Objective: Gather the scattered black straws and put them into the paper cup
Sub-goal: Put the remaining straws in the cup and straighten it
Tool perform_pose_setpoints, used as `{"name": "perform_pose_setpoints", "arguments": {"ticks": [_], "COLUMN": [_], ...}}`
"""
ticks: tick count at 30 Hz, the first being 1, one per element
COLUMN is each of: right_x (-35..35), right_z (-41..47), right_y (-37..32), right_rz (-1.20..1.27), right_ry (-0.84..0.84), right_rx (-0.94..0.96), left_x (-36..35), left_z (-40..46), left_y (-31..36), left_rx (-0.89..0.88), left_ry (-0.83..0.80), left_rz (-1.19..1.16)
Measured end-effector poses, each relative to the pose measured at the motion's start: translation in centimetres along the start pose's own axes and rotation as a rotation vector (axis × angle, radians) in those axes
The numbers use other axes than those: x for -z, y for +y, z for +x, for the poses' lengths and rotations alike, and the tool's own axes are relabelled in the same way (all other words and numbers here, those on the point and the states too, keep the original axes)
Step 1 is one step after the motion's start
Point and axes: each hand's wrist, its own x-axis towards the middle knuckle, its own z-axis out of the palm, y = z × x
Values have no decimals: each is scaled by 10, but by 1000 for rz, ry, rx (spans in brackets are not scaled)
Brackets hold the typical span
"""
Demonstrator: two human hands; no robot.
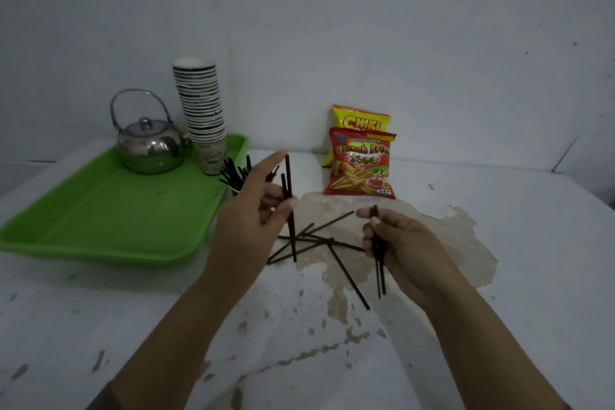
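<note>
Several black straws (319,236) lie crossed on the worn white tabletop between my hands. My left hand (253,220) is raised above them and pinches two upright black straws (289,190) between thumb and fingers, its index finger stretched out. My right hand (399,243) grips a small bundle of black straws (379,273) that hang down below the fist. Behind my left hand, more straws (233,173) stick up from a paper cup (235,190) that the hand mostly hides.
A green tray (109,220) at the left carries a metal kettle (149,146) and a tall stack of paper cups (203,110). Two snack bags (361,163) stand against the back wall. The tabletop paint (432,243) is peeled under the straws.
</note>
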Motion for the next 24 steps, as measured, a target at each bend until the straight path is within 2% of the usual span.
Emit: {"name": "perform_pose_setpoints", "arguments": {"ticks": [2, 5, 10, 12, 14, 22, 24], "right_x": [-18, -50, -105, -123, -135, -143, -144], "right_z": [10, 27, 51, 57, 66, 98, 100], "right_y": [-13, -40, -73, -73, -66, -20, -12], "right_rz": [-162, -387, -285, -277, -354, -736, -848], "right_ry": [-55, -40, 182, 218, 241, 183, 215], "right_rx": [28, 203, 593, 682, 700, 658, 665], "left_x": [15, 36, 62, 66, 65, 51, 49], "left_z": [14, 40, 81, 92, 96, 83, 80], "left_y": [5, 10, 12, 6, -4, -40, -47], "left_rx": [-13, -44, -144, -172, -169, -108, -84], "left_ry": [29, 82, 241, 301, 294, 76, 31], "left_rz": [10, 60, 123, 171, 202, 352, 370]}}
